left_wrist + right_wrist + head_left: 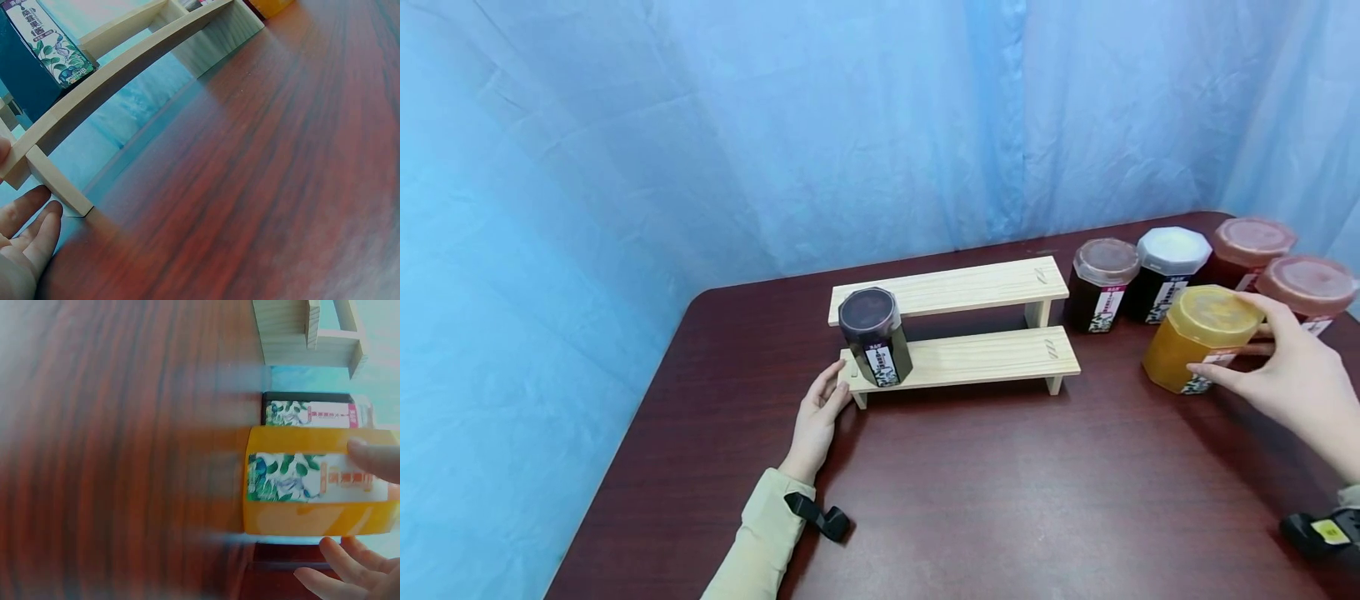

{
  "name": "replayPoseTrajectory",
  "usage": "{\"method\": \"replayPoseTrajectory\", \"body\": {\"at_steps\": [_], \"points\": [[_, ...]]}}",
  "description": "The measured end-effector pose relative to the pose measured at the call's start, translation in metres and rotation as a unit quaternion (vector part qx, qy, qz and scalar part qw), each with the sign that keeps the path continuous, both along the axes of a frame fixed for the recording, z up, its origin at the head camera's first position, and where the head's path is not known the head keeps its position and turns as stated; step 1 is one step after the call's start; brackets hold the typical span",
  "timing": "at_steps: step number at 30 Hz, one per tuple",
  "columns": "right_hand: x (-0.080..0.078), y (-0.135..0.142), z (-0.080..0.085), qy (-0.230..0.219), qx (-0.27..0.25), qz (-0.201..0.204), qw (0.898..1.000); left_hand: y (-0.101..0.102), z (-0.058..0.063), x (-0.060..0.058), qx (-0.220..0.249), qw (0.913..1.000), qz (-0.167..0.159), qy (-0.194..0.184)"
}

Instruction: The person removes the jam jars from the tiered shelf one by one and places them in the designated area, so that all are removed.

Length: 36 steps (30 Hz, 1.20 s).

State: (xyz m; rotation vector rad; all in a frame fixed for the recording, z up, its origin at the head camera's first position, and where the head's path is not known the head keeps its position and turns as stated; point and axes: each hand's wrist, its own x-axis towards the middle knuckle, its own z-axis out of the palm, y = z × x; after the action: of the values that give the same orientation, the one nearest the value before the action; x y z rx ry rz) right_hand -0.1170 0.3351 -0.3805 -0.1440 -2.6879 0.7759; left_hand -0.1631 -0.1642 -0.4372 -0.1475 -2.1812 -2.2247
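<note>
A two-tier wooden shelf (977, 357) stands mid-table, with a dark octagonal jar (880, 350) upright at the left end of its lower tier. My left hand (816, 417) holds that same end, fingers by the board's edge and leg; in the left wrist view its fingertips (49, 199) lie beside the leg. At the right, my right hand (1292, 367) grips a yellow-orange jar (1176, 350), thumb across its labelled front and other fingers round the far side. The jar's label (300, 478) shows green leaves in the right wrist view.
Behind the yellow-orange jar stand a dark jar with a pink-topped label (1093, 292), a white-lidded dark jar (1165, 271) and two reddish-lidded jars (1255, 237). Dark wood table (1000, 483) runs in front of the shelf; a blue curtain (850, 142) hangs behind.
</note>
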Motion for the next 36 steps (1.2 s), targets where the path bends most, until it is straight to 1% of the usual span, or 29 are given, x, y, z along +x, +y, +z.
{"method": "replayPoseTrajectory", "body": {"at_steps": [7, 17, 21, 27, 31, 36], "points": [[-0.003, -0.005, 0.003, 0.017, 0.012, -0.010, 1.000, -0.001, 0.000, 0.000, -0.003, 1.0000, 0.002, 0.007], [-0.007, -0.004, 0.004, 0.015, 0.021, -0.023, 0.999, 0.000, -0.001, 0.000, -0.011, 0.9999, 0.006, -0.002], [-0.008, -0.005, 0.005, 0.010, 0.013, -0.021, 1.000, 0.000, -0.001, -0.001, -0.011, 0.9999, 0.007, 0.000], [-0.013, -0.005, 0.007, 0.011, 0.002, -0.007, 1.000, 0.000, -0.001, 0.000, -0.005, 0.9999, 0.009, -0.002], [-0.013, -0.004, 0.008, 0.014, -0.001, -0.003, 1.000, 0.000, 0.000, -0.001, -0.006, 0.9999, 0.012, -0.002], [-0.012, -0.006, 0.008, 0.016, 0.011, -0.006, 1.000, 0.001, -0.001, -0.001, -0.006, 0.9999, 0.013, -0.003]]}}
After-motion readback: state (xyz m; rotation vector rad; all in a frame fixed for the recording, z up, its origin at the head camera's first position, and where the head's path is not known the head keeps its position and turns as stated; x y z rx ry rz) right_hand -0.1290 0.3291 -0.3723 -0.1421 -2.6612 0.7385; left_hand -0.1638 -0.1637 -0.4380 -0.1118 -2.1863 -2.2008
